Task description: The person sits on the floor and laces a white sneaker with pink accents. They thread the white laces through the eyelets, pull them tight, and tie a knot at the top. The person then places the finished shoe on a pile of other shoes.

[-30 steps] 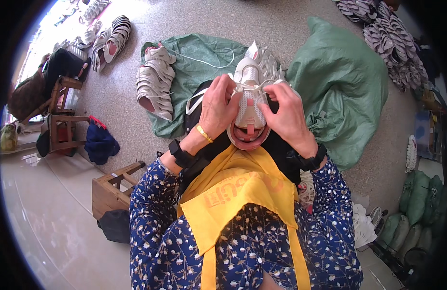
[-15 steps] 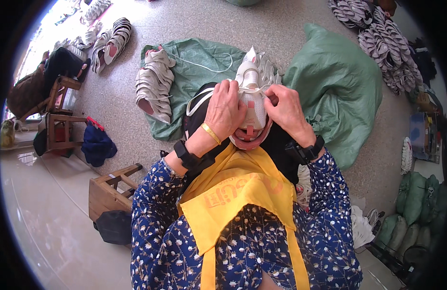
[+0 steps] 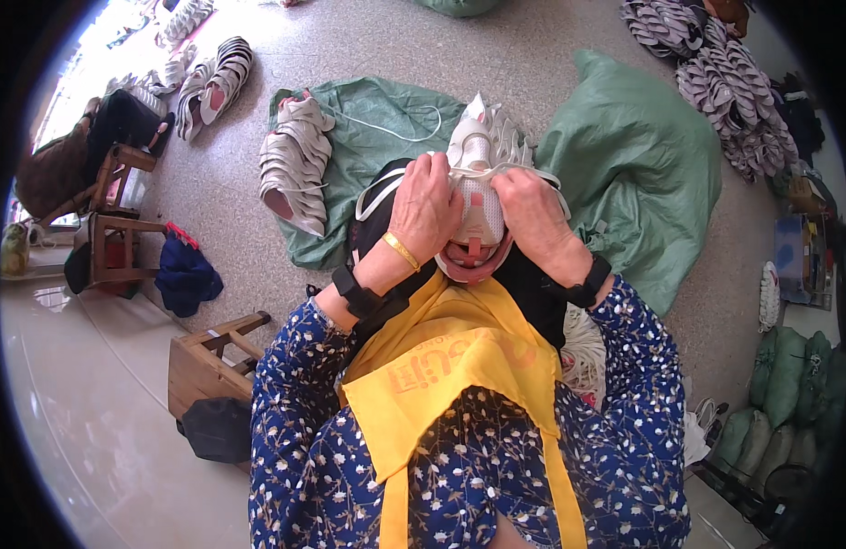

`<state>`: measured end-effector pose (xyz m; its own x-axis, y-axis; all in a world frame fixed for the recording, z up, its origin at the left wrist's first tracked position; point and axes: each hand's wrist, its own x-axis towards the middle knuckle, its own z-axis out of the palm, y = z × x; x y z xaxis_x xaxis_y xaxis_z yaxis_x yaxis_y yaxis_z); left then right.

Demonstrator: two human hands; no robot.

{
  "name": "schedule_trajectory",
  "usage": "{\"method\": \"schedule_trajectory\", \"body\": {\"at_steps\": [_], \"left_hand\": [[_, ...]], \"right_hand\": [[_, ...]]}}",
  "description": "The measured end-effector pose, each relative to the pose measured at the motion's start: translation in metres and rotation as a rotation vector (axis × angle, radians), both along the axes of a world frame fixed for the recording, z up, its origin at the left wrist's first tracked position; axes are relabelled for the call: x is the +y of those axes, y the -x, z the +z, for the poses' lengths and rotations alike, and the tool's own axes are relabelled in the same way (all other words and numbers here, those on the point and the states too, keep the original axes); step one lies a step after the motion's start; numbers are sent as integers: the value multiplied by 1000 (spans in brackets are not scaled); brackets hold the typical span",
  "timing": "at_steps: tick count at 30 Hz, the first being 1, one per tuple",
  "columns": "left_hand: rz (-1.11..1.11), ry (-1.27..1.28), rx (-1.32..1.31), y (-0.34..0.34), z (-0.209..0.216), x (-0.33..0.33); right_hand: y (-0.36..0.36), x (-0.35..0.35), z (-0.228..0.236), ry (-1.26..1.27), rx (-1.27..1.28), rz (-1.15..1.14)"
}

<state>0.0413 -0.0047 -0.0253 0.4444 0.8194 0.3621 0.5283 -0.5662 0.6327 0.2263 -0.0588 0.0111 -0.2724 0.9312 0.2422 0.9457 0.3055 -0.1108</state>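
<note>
A white shoe upper [image 3: 475, 201] with a mesh tongue and pink lining rests on my lap, its collar toward me. My left hand [image 3: 425, 206] is closed at its left eyelet edge, with a loop of white lace [image 3: 375, 194] hanging out beside it. My right hand [image 3: 535, 215] pinches the lace at the right edge, and another loop curves past its knuckles. Between the two hands the lace runs across the upper. My fingertips are partly hidden behind my knuckles. More stacked uppers [image 3: 508, 137] lie just beyond.
A green woven sheet [image 3: 377, 101] lies in front, with a row of nested uppers [image 3: 295, 165] on its left. A bulky green sack [image 3: 633, 174] sits to the right. Wooden stools [image 3: 208, 366] stand at left. Piles of uppers [image 3: 734, 91] lie far right.
My right hand has moved slightly left and down over the upper's edge. The lace now loops out to the right of that hand.
</note>
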Motion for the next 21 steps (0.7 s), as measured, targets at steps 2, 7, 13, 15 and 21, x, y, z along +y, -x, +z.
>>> {"method": "schedule_trajectory", "body": {"at_steps": [2,7,13,15,21], "left_hand": [[-1,-4,4,0,2,-1],[13,19,2,0,-2,-2],[29,45,-7,-3,-4,-4],[32,51,-5,-3,-4,-3],[24,70,-12,0,-7,-2]], "right_hand": [[2,2,4,3,-76,-16],[-3,10,6,-114,-113,91],[0,10,8,-103,-54,190],[14,1,15,-113,52,262],[23,11,8,144,626,-10]]}}
